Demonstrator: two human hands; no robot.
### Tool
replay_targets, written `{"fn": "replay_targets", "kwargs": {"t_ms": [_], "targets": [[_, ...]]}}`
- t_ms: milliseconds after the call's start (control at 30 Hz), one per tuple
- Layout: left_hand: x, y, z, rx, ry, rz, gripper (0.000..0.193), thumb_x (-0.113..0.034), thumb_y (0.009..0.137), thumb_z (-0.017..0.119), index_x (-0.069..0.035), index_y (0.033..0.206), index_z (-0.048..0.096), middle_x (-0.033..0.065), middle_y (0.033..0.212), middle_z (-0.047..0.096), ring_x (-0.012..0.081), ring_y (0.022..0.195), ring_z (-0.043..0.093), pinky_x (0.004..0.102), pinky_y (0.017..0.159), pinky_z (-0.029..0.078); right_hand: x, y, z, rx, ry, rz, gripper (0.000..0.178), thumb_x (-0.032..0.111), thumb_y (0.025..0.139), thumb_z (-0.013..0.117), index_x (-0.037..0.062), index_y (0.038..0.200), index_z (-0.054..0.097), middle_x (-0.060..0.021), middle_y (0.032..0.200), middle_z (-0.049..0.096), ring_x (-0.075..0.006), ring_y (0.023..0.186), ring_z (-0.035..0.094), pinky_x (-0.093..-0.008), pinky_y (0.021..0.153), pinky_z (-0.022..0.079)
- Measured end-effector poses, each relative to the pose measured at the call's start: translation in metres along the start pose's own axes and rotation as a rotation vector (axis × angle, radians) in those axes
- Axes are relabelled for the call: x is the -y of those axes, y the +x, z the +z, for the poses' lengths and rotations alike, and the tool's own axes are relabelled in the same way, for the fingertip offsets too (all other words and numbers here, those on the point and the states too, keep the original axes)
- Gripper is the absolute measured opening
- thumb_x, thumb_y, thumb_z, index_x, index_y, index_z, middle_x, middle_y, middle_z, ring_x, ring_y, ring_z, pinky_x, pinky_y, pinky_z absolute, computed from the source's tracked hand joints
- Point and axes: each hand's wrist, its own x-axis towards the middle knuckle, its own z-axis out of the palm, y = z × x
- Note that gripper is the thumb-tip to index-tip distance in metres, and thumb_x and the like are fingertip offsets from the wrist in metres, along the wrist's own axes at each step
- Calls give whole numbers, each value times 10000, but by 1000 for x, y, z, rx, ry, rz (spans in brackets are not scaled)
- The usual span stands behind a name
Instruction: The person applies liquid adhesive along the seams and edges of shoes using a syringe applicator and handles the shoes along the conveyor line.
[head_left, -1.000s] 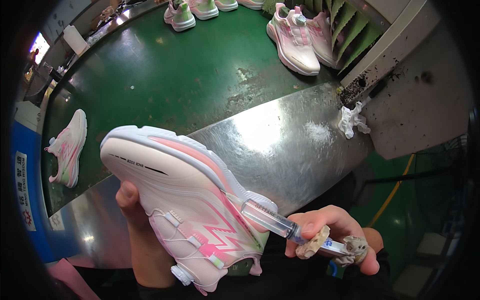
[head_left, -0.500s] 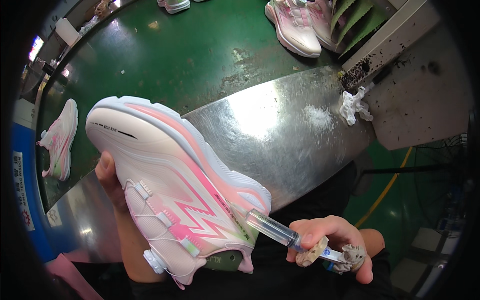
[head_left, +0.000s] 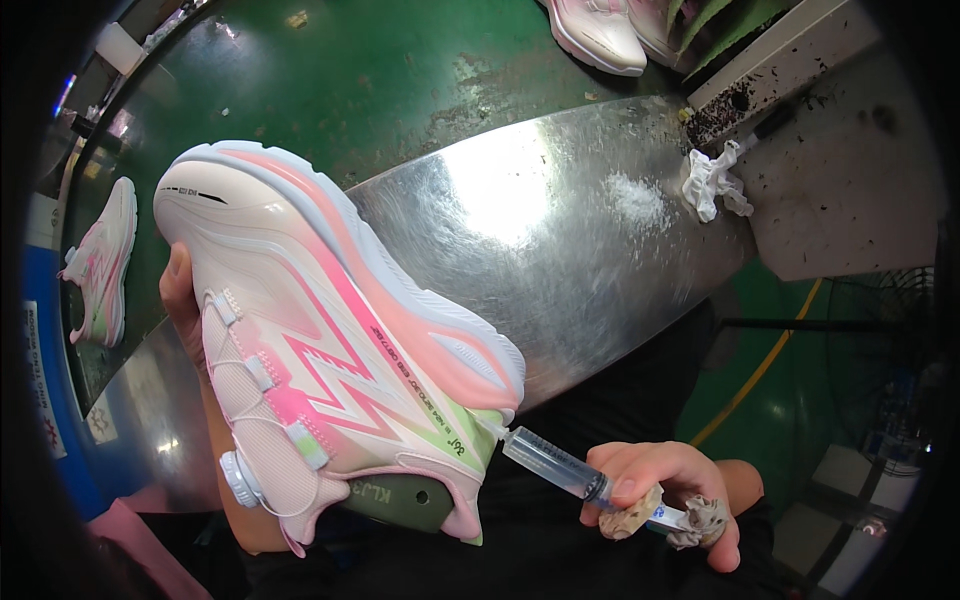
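A pink, white and pale green sneaker point(head_left: 330, 350) is held up sideways, toe to the upper left, its sole edge facing up and right. A dark green shoe last point(head_left: 395, 500) shows in its collar. My left hand point(head_left: 180, 290) grips the sneaker from behind; a digit shows by the toe, the rest is hidden. My right hand point(head_left: 665, 485) is closed round a clear syringe point(head_left: 548, 463) with dark markings. Its fine tip is at the heel's sole edge; whether it touches I cannot tell. Beige and grey wrapping covers parts of the syringe's rear.
Beneath the sneaker lie a scratched metal plate point(head_left: 590, 260) and a green work surface point(head_left: 400, 70). Another sneaker point(head_left: 103, 262) rests at the left, and a pair of sneakers point(head_left: 600, 35) at the back right. A crumpled white tissue point(head_left: 712, 183) lies beside a pale panel point(head_left: 840, 200).
The sneaker has shifted up and left, showing more of its collar and last. The syringe tip has gone from the side of the sole to the back of the heel.
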Motion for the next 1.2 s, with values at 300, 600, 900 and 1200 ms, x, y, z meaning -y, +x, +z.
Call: {"fn": "replay_targets", "kwargs": {"t_ms": [300, 600, 900, 1200], "targets": [[-11, -8, 11, -5, -31, -54, 517, -397, 905, 566, -65, 1295, 498, 99, 1199, 597, 192, 1081, 573, 348, 952, 463, -6, -7, -10, 36, 4, -26, 867, 638, 724, 698, -22, 1251, 505, -161, 1103, 625, -269, 991, 610, -329, 775, 352], [6, 2, 12, 167, 11, -89, 403, -324, 930, 509, -79, 1249, 526, 128, 1224, 579, 234, 1071, 594, 403, 932, 491, -16, -15, -19, 16, 13, -56, 883, 635, 717, 707, -33, 1256, 500, -154, 1117, 613, -253, 998, 613, -325, 773, 361], [-19, -50, -3, -1, 271, 66, 417, -265, 887, 547, -71, 1254, 515, 184, 1250, 539, 292, 1087, 580, 443, 968, 459, -24, -16, -18, 45, 152, -39, 908, 581, 685, 770, -55, 1268, 487, -167, 1099, 594, -239, 987, 572, -305, 792, 404], [-52, -86, -20, 256, 1291, 576, 450, -201, 827, 593, -45, 1241, 510, 254, 1258, 508, 351, 1089, 576, 490, 1000, 428, -37, -5, -35, 71, 29, -178, 943, 572, 675, 778, -78, 1282, 468, -182, 1137, 581, -220, 931, 556, -294, 760, 417]]}}
